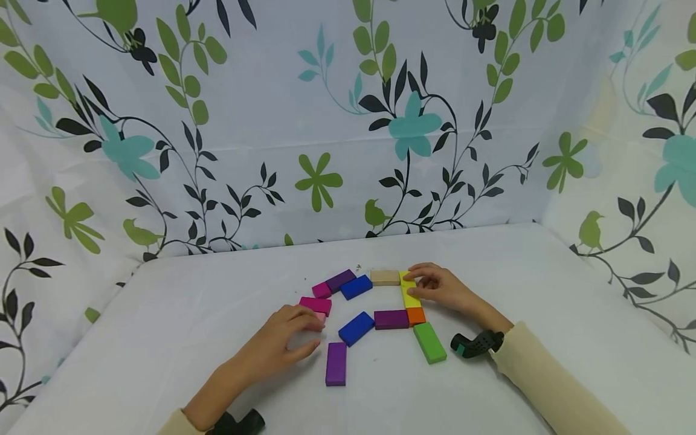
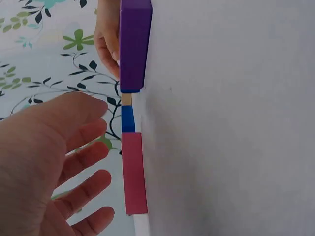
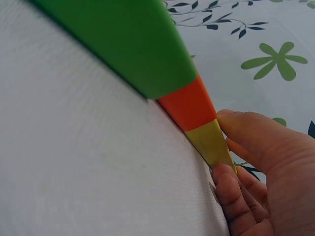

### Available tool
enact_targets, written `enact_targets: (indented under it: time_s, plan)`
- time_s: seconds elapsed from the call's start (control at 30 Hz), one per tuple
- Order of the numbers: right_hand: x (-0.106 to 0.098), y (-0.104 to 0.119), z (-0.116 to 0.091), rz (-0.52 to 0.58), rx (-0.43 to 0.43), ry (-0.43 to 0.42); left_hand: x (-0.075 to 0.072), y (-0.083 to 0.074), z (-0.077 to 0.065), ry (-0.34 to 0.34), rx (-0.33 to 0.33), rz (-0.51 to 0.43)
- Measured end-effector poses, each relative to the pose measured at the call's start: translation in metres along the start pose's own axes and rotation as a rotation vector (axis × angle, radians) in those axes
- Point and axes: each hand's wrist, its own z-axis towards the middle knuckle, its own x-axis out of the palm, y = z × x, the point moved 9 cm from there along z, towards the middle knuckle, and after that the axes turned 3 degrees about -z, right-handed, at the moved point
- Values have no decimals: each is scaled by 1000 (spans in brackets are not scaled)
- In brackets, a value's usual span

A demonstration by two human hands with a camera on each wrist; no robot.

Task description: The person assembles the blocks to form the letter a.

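Observation:
In the head view, my right hand is at the yellow block, thumb and fingertips on it. The right wrist view shows the thumb by its near end and curled fingers at its far end. An orange block adjoins the yellow one, followed by a green block. My left hand hovers with loosely bent fingers beside a light pink block, which they partly hide. A magenta block lies just beyond. In the left wrist view, the left fingers hold nothing.
Laid flat on the white table are a small magenta block, a dark purple block, blue blocks, a wooden block, a plum block and a violet block. A patterned curtain hangs behind.

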Motion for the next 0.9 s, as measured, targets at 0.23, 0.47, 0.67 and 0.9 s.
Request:
enact_targets:
  time_s: [0.23, 0.47, 0.67, 0.9]
  plan:
    - [1, 1, -4, -5, 11, 2, 1, 20, -5, -9, -76, -1]
    - [0, 3, -2, -9, 5, -6, 0, 24, -4, -7, -93, 25]
    - [0, 4, -1, 14, 9, -2, -1, 26, -4, 10, -118, 42]
    - [0, 2, -1, 15, 16, -5, -3, 25, -4, -11, -108, 78]
